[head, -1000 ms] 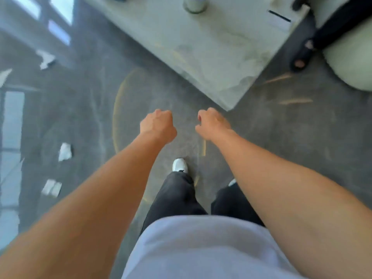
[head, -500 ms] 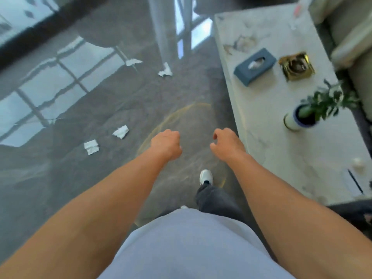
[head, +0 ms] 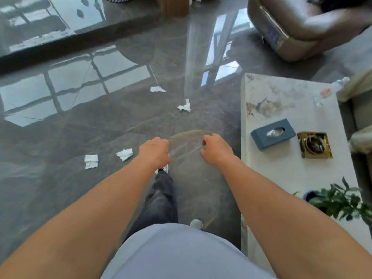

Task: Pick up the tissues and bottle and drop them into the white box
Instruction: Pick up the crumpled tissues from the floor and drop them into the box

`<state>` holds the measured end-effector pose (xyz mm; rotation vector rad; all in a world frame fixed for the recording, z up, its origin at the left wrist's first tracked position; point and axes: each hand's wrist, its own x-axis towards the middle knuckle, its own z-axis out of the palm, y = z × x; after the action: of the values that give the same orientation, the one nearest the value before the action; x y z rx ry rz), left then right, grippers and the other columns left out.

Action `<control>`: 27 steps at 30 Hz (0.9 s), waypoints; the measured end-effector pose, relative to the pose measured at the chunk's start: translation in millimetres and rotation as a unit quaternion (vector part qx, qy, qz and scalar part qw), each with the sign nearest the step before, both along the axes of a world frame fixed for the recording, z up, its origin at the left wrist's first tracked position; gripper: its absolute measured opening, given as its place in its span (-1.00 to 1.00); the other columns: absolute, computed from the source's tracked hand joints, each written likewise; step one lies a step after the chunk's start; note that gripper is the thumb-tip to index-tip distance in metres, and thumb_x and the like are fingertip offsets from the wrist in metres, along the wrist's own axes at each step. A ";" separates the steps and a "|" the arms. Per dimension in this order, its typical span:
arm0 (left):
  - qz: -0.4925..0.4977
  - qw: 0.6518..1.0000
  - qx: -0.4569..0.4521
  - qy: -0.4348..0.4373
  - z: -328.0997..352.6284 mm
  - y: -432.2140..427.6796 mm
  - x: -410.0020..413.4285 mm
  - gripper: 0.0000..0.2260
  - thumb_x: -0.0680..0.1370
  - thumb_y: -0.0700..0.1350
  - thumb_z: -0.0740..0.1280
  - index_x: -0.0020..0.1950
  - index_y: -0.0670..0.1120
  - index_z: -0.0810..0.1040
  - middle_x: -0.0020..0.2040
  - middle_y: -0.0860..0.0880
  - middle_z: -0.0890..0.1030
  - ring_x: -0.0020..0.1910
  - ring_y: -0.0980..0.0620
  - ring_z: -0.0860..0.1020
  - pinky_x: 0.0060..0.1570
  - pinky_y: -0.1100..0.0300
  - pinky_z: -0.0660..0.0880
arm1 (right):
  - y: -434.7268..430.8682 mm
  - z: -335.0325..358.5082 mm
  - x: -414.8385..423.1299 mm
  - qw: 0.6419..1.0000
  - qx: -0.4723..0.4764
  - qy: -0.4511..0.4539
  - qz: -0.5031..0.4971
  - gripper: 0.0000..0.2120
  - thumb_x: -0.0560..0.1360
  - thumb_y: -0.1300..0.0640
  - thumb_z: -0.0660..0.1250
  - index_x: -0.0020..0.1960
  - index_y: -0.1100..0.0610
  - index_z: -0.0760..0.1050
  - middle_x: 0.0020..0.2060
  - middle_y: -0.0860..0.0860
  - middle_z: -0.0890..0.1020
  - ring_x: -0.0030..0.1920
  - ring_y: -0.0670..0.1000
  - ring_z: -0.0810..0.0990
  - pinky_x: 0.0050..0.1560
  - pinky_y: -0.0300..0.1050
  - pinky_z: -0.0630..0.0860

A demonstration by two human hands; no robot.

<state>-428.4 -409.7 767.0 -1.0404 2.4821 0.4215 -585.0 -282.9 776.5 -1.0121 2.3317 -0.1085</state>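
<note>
The person stood over a glossy dark grey stone floor point(head: 60, 137) with both arms stretched forward. The left hand point(head: 154, 153) was curled into a loose fist holding nothing, and the right hand point(head: 216, 150) had its fingers point(head: 205, 142) bent inward, also empty.

Four crumpled white paper tissues lay scattered on the floor: a folded one point(head: 91, 161) and a rumpled one point(head: 124, 154) just left of the left hand, and two farther off, one twisted piece point(head: 184, 105) and one flat piece point(head: 157, 89) beyond it. The clear plastic bottle with a red label point(head: 330, 90) lay on its side at the far right corner of the white marbled surface point(head: 281, 170). The white box was not in view.

The sensible first step seemed to be stooping left for the two near tissues, pinching each by its raised crumple since flat paper clings to polished stone, and bunching them in one hand to spare trips.

On the surface sat a blue-grey tissue box point(head: 272, 133), a gold square ashtray point(head: 314, 144) and a leafy green potted plant point(head: 340, 202); these stood between the person and the bottle, so reaching across risked knocking them. A tan leather armchair point(head: 291, 27) stood far right
</note>
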 end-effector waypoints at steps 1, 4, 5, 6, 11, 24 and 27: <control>0.000 1.000 0.001 0.005 -4.3 -20.9 -12.5 -0.80 0.44 -0.08 0.22 0.02 -0.07 0.51 0.08 -0.12 0.52 0.08 -0.19 0.53 -0.06 0.02 0.46 | -21.8 -3.2 -12.1 1.000 0.002 0.003 0.003 -0.74 0.48 0.07 0.23 0.14 0.11 0.48 0.19 0.12 0.47 0.19 0.20 0.48 0.17 0.07 0.48; 0.009 1.000 0.008 0.022 -16.8 -90.1 -51.1 -0.79 0.44 -0.08 0.21 0.03 -0.07 0.51 0.09 -0.12 0.51 0.10 -0.18 0.52 0.01 0.00 0.48 | -91.1 -12.4 -46.4 1.000 0.014 0.000 0.005 -0.73 0.48 0.07 0.24 0.16 0.10 0.46 0.20 0.12 0.45 0.21 0.20 0.47 0.19 0.08 0.47; 0.012 1.000 0.013 0.024 -18.9 -113.7 -62.2 -0.78 0.45 -0.07 0.21 0.04 -0.08 0.51 0.10 -0.12 0.51 0.11 -0.18 0.52 0.02 -0.01 0.48 | -114.7 -14.3 -56.2 1.000 0.020 -0.005 0.004 -0.74 0.48 0.09 0.23 0.16 0.10 0.46 0.21 0.11 0.45 0.21 0.19 0.47 0.18 0.08 0.47; 0.012 0.999 0.018 0.024 -20.4 -137.4 -73.0 -0.77 0.45 -0.07 0.22 0.06 -0.09 0.51 0.11 -0.13 0.51 0.12 -0.19 0.52 0.04 -0.02 0.49 | -138.4 -15.7 -65.8 1.000 0.026 -0.009 0.003 -0.74 0.48 0.10 0.22 0.16 0.09 0.46 0.21 0.11 0.45 0.21 0.19 0.46 0.17 0.07 0.47; -0.018 1.000 0.012 -0.008 -17.3 -250.2 -125.2 -0.76 0.45 -0.09 0.22 0.09 -0.09 0.52 0.12 -0.15 0.52 0.12 -0.20 0.52 0.00 0.01 0.46 | -244.3 -13.5 -109.6 0.999 0.019 -0.032 -0.033 -0.75 0.46 0.10 0.23 0.12 0.08 0.48 0.19 0.10 0.47 0.18 0.15 0.48 0.14 0.02 0.47; 0.060 0.992 0.105 -0.018 -143.0 -447.9 -296.6 -0.74 0.42 -0.11 0.22 0.07 -0.11 0.53 0.11 -0.17 0.56 0.07 -0.22 0.54 -0.08 0.03 0.46 | -426.5 -147.8 -268.7 0.989 0.049 -0.083 -0.114 -0.63 0.42 0.12 0.30 0.21 0.15 0.42 0.12 0.20 0.53 0.12 0.22 0.51 0.03 -0.02 0.45; 0.089 0.986 0.135 -0.037 -213.8 -478.4 -326.0 -0.79 0.41 -0.12 0.22 0.01 -0.11 0.51 0.06 -0.16 0.57 0.03 -0.22 0.53 -0.14 0.05 0.45 | -461.1 -217.6 -295.7 0.981 0.075 -0.116 -0.133 -0.58 0.42 0.16 0.28 0.27 0.15 0.36 0.14 0.20 0.50 0.14 0.22 0.49 -0.02 -0.04 0.40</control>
<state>-754.4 -888.1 553.2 -1.1431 2.2003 0.7370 -880.7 -744.0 558.9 -0.5772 2.2108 -0.1437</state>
